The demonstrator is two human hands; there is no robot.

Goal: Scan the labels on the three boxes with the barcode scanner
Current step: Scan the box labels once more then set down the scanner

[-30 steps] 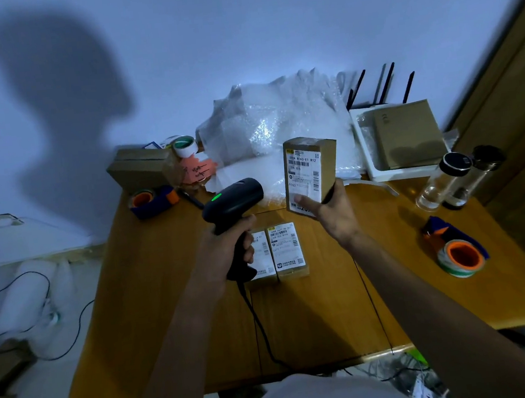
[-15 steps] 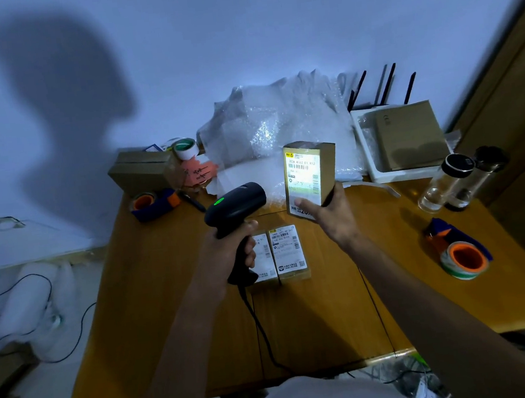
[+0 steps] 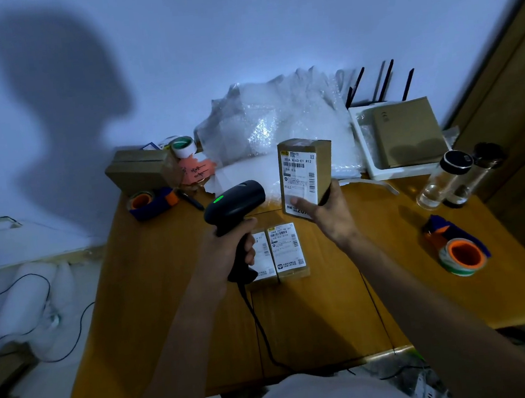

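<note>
My left hand point(image 3: 232, 245) grips the handle of a black barcode scanner point(image 3: 235, 203) with a green light on top, its head aimed toward the right. My right hand point(image 3: 329, 213) holds a brown cardboard box point(image 3: 305, 171) upright above the wooden table point(image 3: 154, 291), its white shipping label facing the scanner. Two smaller labelled boxes lie flat side by side on the table: one point(image 3: 287, 251) fully visible, the other point(image 3: 262, 257) partly hidden behind my left hand and the scanner handle.
Bubble wrap point(image 3: 272, 123) is piled at the back. A tape dispenser point(image 3: 151, 202) and a brown carton point(image 3: 138, 171) sit back left. At right are a white tray point(image 3: 364, 142), two bottles point(image 3: 443, 176) and another tape dispenser point(image 3: 459, 251). The scanner's cable point(image 3: 260, 328) trails to the front edge.
The scanner's bright light that lit the held box's label half a second ago is now off. Both hands and the box stay nearly in place.
</note>
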